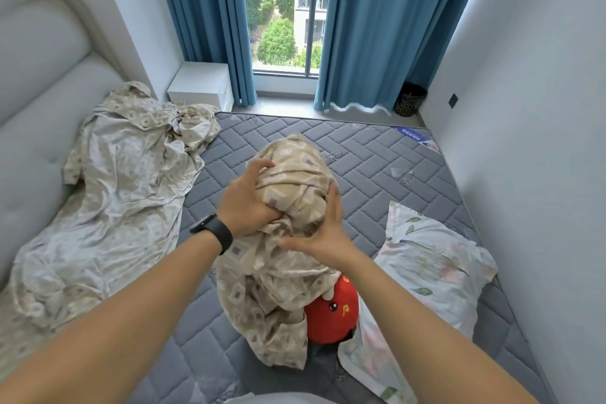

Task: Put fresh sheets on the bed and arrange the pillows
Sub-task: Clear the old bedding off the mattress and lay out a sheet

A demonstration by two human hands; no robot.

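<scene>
Gathering the beige patterned cloth above the bare mattress goes best by keeping the bundle compact so its tail clears the red plush toy: left hand clutches the bundle's near-left side, fingers curled into folds, while right hand presses flat-fingered against its right.

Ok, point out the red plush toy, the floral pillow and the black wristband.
red plush toy (pixel 331 313): head view, on its red face.
floral pillow (pixel 433 269): head view, middle of its pillowcase.
black wristband (pixel 214 230): head view, on the band at the left wrist.
</scene>
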